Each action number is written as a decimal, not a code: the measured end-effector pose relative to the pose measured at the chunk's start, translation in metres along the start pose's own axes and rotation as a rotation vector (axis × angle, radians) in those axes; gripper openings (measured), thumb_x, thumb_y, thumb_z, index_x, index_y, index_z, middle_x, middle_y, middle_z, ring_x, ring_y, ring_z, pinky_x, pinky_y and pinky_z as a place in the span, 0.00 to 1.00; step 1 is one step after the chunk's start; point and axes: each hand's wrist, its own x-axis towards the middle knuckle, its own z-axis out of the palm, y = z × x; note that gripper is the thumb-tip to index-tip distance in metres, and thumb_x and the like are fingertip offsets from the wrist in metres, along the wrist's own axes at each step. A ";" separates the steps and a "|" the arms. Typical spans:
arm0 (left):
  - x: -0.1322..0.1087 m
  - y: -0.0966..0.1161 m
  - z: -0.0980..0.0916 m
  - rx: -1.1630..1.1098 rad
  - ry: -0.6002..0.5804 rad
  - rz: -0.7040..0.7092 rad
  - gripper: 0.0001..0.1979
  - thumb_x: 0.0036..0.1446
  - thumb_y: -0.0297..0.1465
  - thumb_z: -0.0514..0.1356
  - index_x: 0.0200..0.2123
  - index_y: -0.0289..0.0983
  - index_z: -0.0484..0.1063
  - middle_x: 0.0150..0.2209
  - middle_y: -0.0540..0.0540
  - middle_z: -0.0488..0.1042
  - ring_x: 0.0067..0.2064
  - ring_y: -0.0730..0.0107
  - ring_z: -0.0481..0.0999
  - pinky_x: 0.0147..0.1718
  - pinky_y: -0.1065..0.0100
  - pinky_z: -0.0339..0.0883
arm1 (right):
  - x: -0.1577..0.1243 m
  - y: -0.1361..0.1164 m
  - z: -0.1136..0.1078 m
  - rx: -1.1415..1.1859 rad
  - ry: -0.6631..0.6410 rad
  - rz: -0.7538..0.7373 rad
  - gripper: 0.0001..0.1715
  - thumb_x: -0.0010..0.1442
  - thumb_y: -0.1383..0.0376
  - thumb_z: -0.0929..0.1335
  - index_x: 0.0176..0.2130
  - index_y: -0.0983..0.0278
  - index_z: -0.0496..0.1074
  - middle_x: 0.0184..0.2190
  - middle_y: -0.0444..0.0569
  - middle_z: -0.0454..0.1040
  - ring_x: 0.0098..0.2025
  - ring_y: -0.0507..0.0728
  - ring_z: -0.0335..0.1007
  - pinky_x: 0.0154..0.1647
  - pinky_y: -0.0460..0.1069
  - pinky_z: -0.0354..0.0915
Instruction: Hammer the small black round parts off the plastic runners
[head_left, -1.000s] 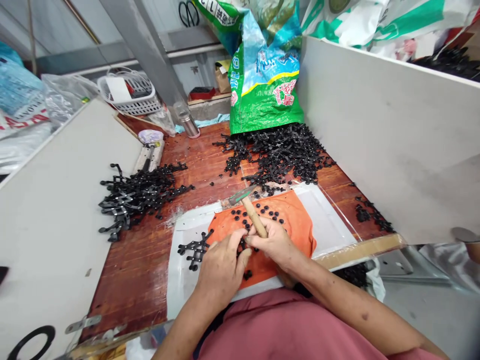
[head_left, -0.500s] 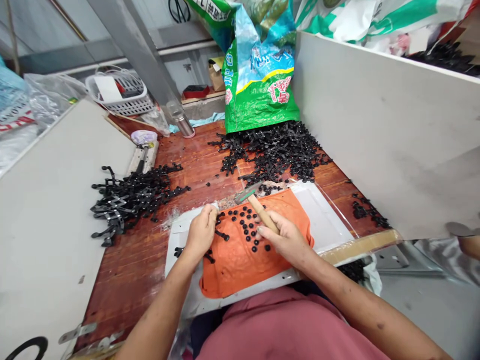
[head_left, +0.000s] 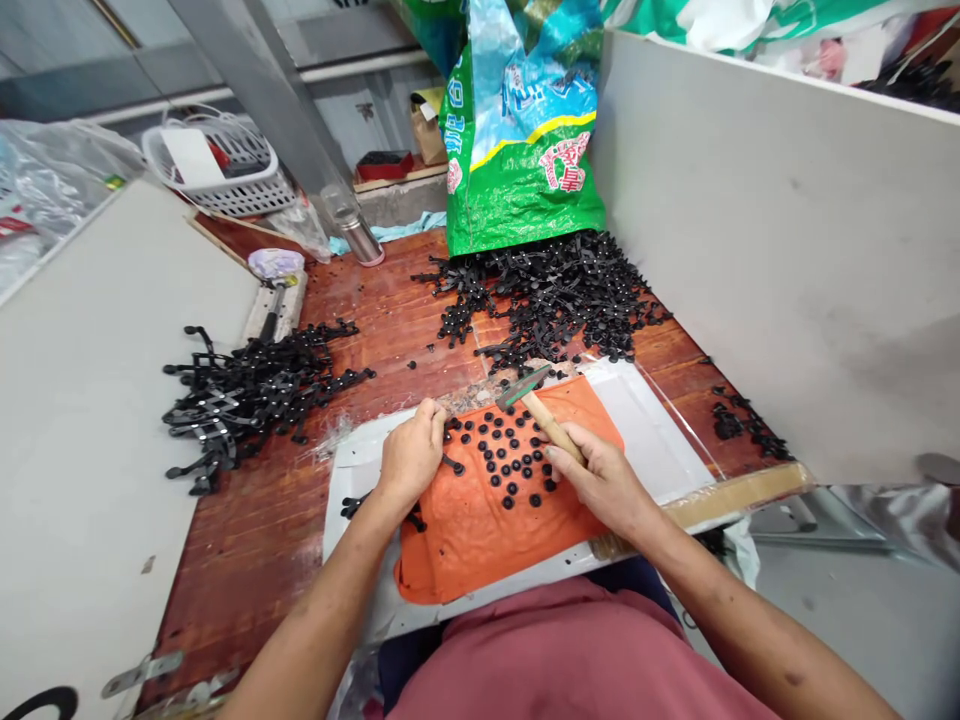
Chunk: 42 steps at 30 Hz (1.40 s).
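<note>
An orange cloth (head_left: 480, 545) lies on a white board (head_left: 652, 430), with many small black round pieces (head_left: 509, 475) scattered over its middle. My right hand (head_left: 600, 475) is closed round the wooden handle of a hammer (head_left: 553, 425), whose head is over the cloth's far edge. At the cloth's far left corner my left hand (head_left: 412, 450) has its fingers pressed together; what they hold is mostly hidden. A black jointed strip (head_left: 452, 463) sticks out beside those fingers. More black strips (head_left: 416, 517) lie under and near my left wrist.
A heap of black linked parts (head_left: 240, 400) lies at the left. Another heap (head_left: 562, 300) spills below a green bag (head_left: 525, 200). Grey panels stand left (head_left: 90, 400) and right (head_left: 772, 250). A steel bottle (head_left: 360, 235) and a white basket (head_left: 225, 165) are at the back.
The hammer and my right hand have moved a little to the right. My left fingers have shifted slightly up and right. The whole view has tilted down somewhat.
</note>
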 end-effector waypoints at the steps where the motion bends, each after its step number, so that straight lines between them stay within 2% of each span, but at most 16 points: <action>1: -0.001 0.002 -0.001 0.029 -0.006 -0.006 0.13 0.72 0.36 0.45 0.43 0.40 0.67 0.34 0.44 0.80 0.38 0.57 0.81 0.33 0.67 0.59 | 0.001 -0.001 -0.001 -0.050 -0.006 -0.028 0.14 0.70 0.56 0.63 0.34 0.59 0.69 0.26 0.42 0.71 0.29 0.55 0.67 0.33 0.50 0.61; 3: -0.002 0.004 -0.002 0.076 -0.017 -0.020 0.14 0.73 0.36 0.44 0.45 0.40 0.67 0.35 0.43 0.81 0.38 0.56 0.81 0.32 0.66 0.59 | 0.004 -0.006 -0.001 -0.212 -0.001 -0.093 0.15 0.72 0.56 0.60 0.39 0.58 0.73 0.29 0.45 0.74 0.31 0.57 0.71 0.35 0.51 0.63; 5: -0.004 0.006 -0.003 0.100 -0.024 -0.033 0.14 0.73 0.36 0.43 0.47 0.40 0.67 0.35 0.42 0.81 0.38 0.55 0.82 0.32 0.66 0.59 | 0.009 -0.012 0.001 -0.406 0.009 -0.161 0.17 0.73 0.58 0.60 0.52 0.56 0.74 0.35 0.49 0.79 0.36 0.60 0.75 0.39 0.53 0.66; 8: -0.004 0.007 -0.002 0.089 -0.022 -0.047 0.14 0.73 0.36 0.43 0.48 0.40 0.65 0.35 0.43 0.82 0.37 0.56 0.82 0.31 0.66 0.59 | 0.016 -0.022 0.008 -0.564 0.028 -0.285 0.24 0.73 0.61 0.60 0.65 0.58 0.67 0.48 0.53 0.81 0.46 0.62 0.77 0.46 0.55 0.69; 11: -0.004 0.006 -0.001 0.074 -0.006 -0.057 0.14 0.73 0.36 0.43 0.49 0.40 0.64 0.34 0.43 0.82 0.38 0.54 0.82 0.30 0.66 0.59 | 0.025 -0.026 0.018 -0.631 0.049 -0.364 0.28 0.73 0.64 0.60 0.69 0.59 0.62 0.52 0.54 0.79 0.49 0.61 0.77 0.49 0.53 0.69; 15: -0.002 0.004 0.000 0.094 -0.020 -0.085 0.13 0.73 0.36 0.43 0.49 0.39 0.64 0.33 0.42 0.81 0.37 0.55 0.83 0.30 0.66 0.60 | 0.033 -0.026 0.024 -0.820 -0.034 -0.332 0.29 0.72 0.66 0.60 0.69 0.58 0.63 0.46 0.54 0.81 0.43 0.61 0.78 0.43 0.52 0.70; 18: -0.003 0.003 0.001 0.101 -0.031 -0.081 0.13 0.73 0.36 0.43 0.50 0.39 0.63 0.33 0.43 0.81 0.37 0.56 0.83 0.30 0.66 0.60 | 0.034 -0.030 0.025 -0.835 -0.007 -0.351 0.30 0.73 0.66 0.59 0.71 0.57 0.59 0.47 0.54 0.81 0.43 0.60 0.77 0.44 0.51 0.68; 23: -0.002 0.006 -0.001 0.123 -0.030 -0.083 0.14 0.73 0.37 0.41 0.49 0.39 0.62 0.32 0.43 0.81 0.36 0.56 0.83 0.30 0.66 0.60 | 0.032 -0.039 0.026 -1.006 -0.086 -0.312 0.30 0.71 0.68 0.60 0.69 0.56 0.62 0.38 0.52 0.81 0.35 0.59 0.76 0.33 0.49 0.64; 26: -0.002 0.008 -0.003 0.126 -0.045 -0.091 0.14 0.73 0.36 0.41 0.49 0.39 0.62 0.32 0.42 0.81 0.37 0.55 0.83 0.30 0.66 0.60 | 0.032 -0.039 0.027 -0.998 -0.051 -0.333 0.33 0.70 0.69 0.60 0.71 0.55 0.59 0.41 0.52 0.81 0.37 0.59 0.76 0.35 0.50 0.64; 30: -0.003 0.009 -0.002 0.145 -0.041 -0.089 0.14 0.73 0.36 0.41 0.49 0.39 0.62 0.32 0.41 0.81 0.37 0.53 0.83 0.30 0.65 0.61 | 0.033 -0.036 0.027 -1.030 -0.084 -0.328 0.32 0.70 0.69 0.60 0.70 0.56 0.60 0.38 0.52 0.80 0.33 0.59 0.75 0.32 0.51 0.63; 35: -0.004 0.010 -0.003 0.163 -0.041 -0.095 0.14 0.73 0.37 0.40 0.49 0.39 0.62 0.32 0.42 0.81 0.37 0.53 0.83 0.30 0.65 0.62 | 0.035 -0.038 0.025 -0.983 -0.045 -0.340 0.36 0.68 0.71 0.61 0.72 0.56 0.55 0.42 0.52 0.80 0.37 0.58 0.76 0.36 0.49 0.64; 38: -0.005 0.012 -0.005 0.178 -0.066 -0.119 0.14 0.73 0.36 0.40 0.49 0.39 0.61 0.32 0.42 0.82 0.38 0.53 0.83 0.30 0.65 0.62 | 0.035 -0.040 0.024 -1.028 -0.098 -0.332 0.35 0.67 0.70 0.61 0.71 0.56 0.58 0.40 0.51 0.80 0.35 0.58 0.75 0.32 0.49 0.63; 42: -0.004 0.012 -0.006 0.185 -0.076 -0.122 0.14 0.73 0.36 0.39 0.49 0.39 0.61 0.32 0.42 0.82 0.38 0.53 0.84 0.30 0.65 0.62 | 0.036 -0.042 0.027 -1.018 -0.063 -0.339 0.35 0.68 0.71 0.61 0.71 0.56 0.57 0.40 0.50 0.80 0.36 0.58 0.76 0.35 0.49 0.63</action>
